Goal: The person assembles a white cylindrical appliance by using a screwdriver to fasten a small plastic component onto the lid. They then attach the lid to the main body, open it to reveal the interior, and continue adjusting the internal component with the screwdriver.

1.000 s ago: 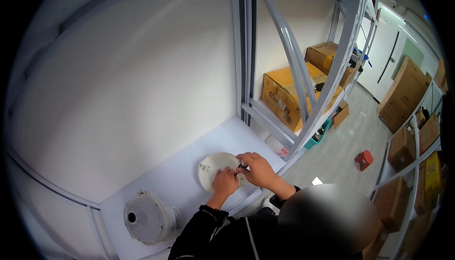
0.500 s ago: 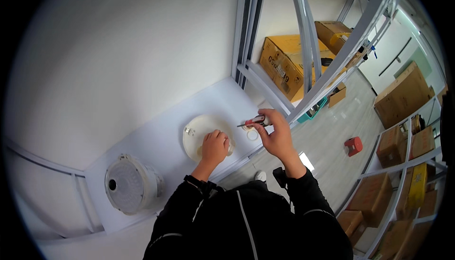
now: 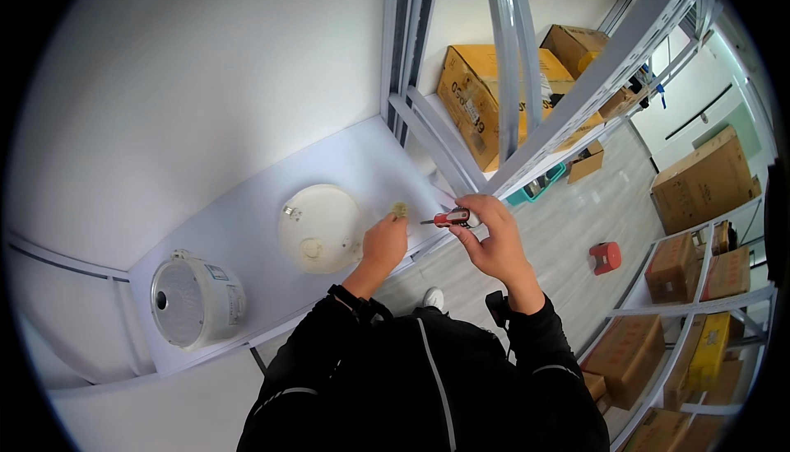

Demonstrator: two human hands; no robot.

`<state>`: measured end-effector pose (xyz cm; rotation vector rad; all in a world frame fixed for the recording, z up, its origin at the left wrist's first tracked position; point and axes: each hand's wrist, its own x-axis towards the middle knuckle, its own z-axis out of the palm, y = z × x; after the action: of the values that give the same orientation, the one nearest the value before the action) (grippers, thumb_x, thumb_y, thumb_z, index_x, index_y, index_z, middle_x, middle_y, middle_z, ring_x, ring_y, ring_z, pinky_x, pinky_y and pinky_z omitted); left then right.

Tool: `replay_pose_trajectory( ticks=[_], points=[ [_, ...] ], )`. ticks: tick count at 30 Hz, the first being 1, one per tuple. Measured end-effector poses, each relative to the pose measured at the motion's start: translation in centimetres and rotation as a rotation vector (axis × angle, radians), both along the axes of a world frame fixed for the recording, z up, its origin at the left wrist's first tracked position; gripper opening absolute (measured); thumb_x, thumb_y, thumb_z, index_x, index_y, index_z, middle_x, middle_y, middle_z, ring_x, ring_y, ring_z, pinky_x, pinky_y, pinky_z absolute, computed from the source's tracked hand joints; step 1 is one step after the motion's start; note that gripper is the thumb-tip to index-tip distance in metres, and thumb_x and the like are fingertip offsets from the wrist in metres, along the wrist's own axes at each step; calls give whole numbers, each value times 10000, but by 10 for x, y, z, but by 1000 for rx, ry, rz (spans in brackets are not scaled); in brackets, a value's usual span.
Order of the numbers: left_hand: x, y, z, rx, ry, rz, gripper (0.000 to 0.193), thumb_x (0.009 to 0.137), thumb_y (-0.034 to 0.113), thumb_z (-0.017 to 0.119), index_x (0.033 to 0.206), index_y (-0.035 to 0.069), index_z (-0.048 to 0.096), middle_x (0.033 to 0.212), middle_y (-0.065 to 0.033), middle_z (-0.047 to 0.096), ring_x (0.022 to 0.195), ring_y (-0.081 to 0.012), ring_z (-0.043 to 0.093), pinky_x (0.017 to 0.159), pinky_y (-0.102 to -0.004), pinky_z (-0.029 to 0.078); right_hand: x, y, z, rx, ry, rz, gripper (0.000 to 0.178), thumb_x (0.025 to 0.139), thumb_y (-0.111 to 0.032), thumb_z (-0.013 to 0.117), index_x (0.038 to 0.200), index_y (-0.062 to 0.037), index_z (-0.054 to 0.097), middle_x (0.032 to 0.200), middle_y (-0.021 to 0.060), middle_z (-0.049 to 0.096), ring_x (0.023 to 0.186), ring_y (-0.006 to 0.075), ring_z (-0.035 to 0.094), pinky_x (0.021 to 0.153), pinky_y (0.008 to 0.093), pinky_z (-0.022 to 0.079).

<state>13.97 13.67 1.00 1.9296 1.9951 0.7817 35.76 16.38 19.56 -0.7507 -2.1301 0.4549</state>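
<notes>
A red-and-black screwdriver is gripped in my right hand, its thin shaft pointing left toward my other hand. My left hand is closed, with a small yellowish disc-like piece at its fingertips; its exact kind is too small to make out. Just left of that hand a round off-white cover lies on the white tabletop, with a circular mark and small fittings on its surface. Farther left stands a white drum-shaped housing, with a dark round hole in its grey face.
The narrow white table runs along a pale wall. Beyond its right end rises a grey metal frame, with a yellow carton behind it. A red stool stands on the floor, and shelves at right hold brown cartons.
My left hand has come off the round cover toward the right, carrying the yellowish piece near the screwdriver tip. The view has shifted, so the table things sit farther left.
</notes>
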Motion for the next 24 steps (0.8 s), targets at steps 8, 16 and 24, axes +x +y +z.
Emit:
replay_pose_trajectory(
  ticks=[8, 16, 24],
  points=[
    [23, 16, -12, -131, 27, 98, 164, 939, 99, 638, 1050, 83, 758, 1088, -130, 742, 971, -401, 734, 800, -544, 597, 32, 33, 6, -9, -13, 104, 453, 843, -99, 902, 1249, -45, 707, 1184, 166, 749, 1058, 400, 713, 913, 440, 579],
    [15, -6, 13, 90, 30, 235, 216, 858, 92, 712, 1070, 118, 748, 1113, -84, 746, 1121, -357, 700, 958, -514, 571, 26, 42, 2, -142, 21, 112, 434, 879, -131, 899, 1238, -34, 675, 1158, 171, 739, 1033, 381, 715, 866, 427, 580],
    [-89, -77, 14, 121, 63, 103, 226, 826, 131, 713, 1051, 140, 731, 1415, -50, 709, 1478, -364, 529, 1300, -563, 310, -27, 37, -17, -33, 158, 178, 414, 993, -169, 816, 1283, -10, 567, 1095, 173, 734, 827, 331, 737, 691, 404, 577]
  ],
)
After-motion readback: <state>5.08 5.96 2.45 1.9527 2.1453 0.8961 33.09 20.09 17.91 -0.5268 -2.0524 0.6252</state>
